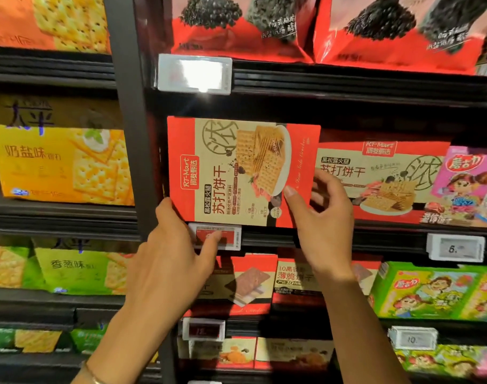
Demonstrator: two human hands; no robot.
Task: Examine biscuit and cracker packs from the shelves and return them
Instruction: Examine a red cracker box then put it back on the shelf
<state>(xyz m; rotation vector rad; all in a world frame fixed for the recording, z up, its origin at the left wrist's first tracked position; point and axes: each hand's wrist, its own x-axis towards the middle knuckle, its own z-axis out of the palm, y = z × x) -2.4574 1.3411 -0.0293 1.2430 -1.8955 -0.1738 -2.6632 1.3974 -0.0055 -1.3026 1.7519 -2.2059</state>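
Observation:
A red and beige soda cracker box (236,170) is turned on its side, in front of the middle shelf. My left hand (170,253) grips its lower left corner, thumb on the front. My right hand (322,217) holds its lower right edge, thumb on the front and fingers behind. A second box of the same crackers (386,178) stands on the shelf just to the right, partly behind my right hand.
A black upright post (131,134) divides the shelves. Yellow cracker boxes (62,164) sit at left, red bags (320,26) above, a pink pack (469,187) at right. Price tags (195,73) clip to shelf edges. More boxes (292,278) fill the lower shelves.

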